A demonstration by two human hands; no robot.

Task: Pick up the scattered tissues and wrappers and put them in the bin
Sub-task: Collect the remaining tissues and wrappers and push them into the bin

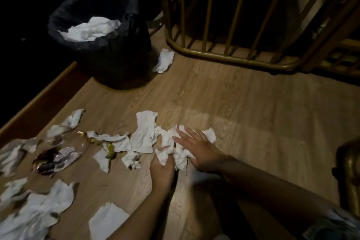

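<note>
Tissues [175,146] bunched on floor; left hand [162,169] clamped on them, right hand [196,148] spread flat on top

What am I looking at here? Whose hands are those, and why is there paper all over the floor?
There is one picture, from a camera on a person's head, looking down. The left hand squeezes a crumpled white tissue bunch; the right hand lies flat on it. More white tissues and shiny brown and gold wrappers lie on the wooden floor. The black bag-lined bin already holds white paper. One tissue lies beside it.
</note>
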